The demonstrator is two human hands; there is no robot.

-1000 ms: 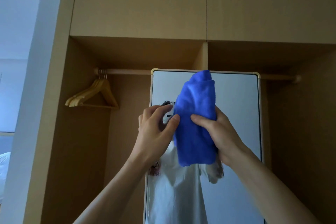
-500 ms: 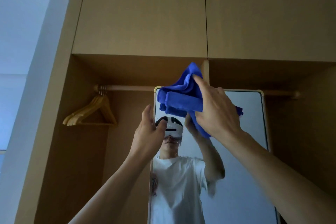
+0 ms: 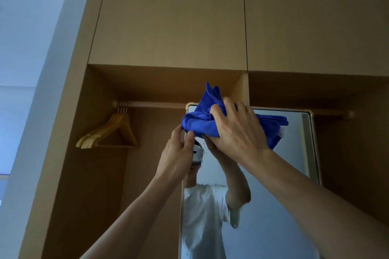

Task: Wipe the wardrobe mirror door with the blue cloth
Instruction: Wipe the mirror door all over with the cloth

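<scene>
Pressing the bunched blue cloth (image 3: 197, 121) against the mirror door (image 3: 280, 206) at its 11 o'clock corner, the right hand (image 3: 237, 132) has its grip closed around the fabric; the left hand (image 3: 176, 157) pinches the cloth's lower edge. Wiping looks just begun; next, likely firm sweeps toward 6 o'clock.

My right hand (image 3: 237, 130) presses the bunched blue cloth (image 3: 197, 120) against the top left corner of the mirror door (image 3: 273, 195), fingers spread over the folds. My left hand (image 3: 175, 156) pinches the cloth's lower left edge just beside the mirror's frame. Wooden hangers (image 3: 109, 132) hang from the rail (image 3: 151, 104) in the open wardrobe (image 3: 168, 17) to the left.
</scene>
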